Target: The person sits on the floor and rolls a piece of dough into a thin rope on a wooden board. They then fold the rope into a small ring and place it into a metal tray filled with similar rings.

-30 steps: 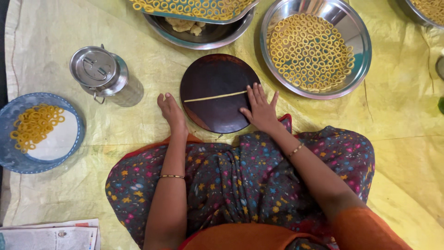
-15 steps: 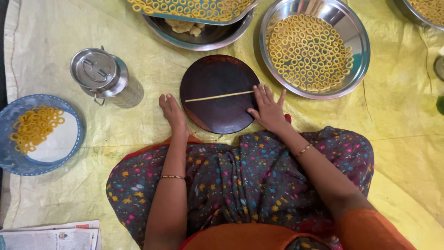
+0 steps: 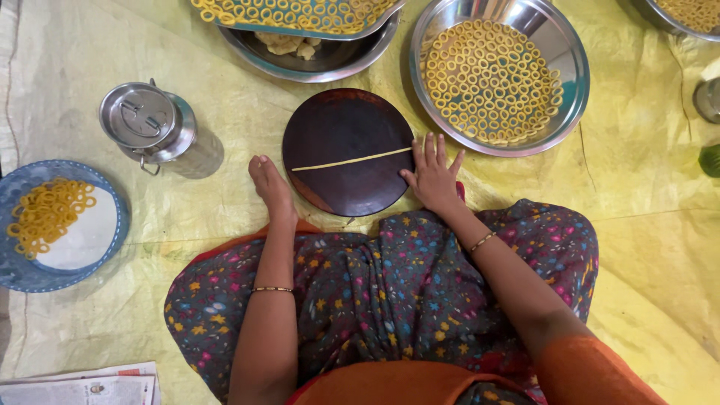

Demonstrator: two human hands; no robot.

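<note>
A thin, pale yellow dough strand (image 3: 351, 159) lies stretched almost straight across a round dark wooden board (image 3: 337, 124), smooth and slightly glossy, which sits flat on a crinkled yellow plastic sheet (image 3: 225, 202) spread on the floor in front of the seated person. The right hand (image 3: 433, 176) rests at the board's right edge, fingers spread flat and open, grip on nothing, its fingertips just by the strand's right end. The left hand (image 3: 271, 189) lies on the sheet just left of the board, fingers together and relaxed, holding nothing. Beyond the board to the right sits a wide shiny steel plate (image 3: 571, 97) filled with small yellow dough rings (image 3: 487, 71) laid in a tidy single layer. At the top, a blue tray (image 3: 307, 28) with more rings rests over a steel bowl (image 3: 255, 46). To the left stands a lidded cylindrical steel container (image 3: 146, 124), and farther left a blue-rimmed plate (image 3: 19, 262) carries a loose heap of rings. A folded newspaper (image 3: 82, 386) lies at the lower left corner.
</note>
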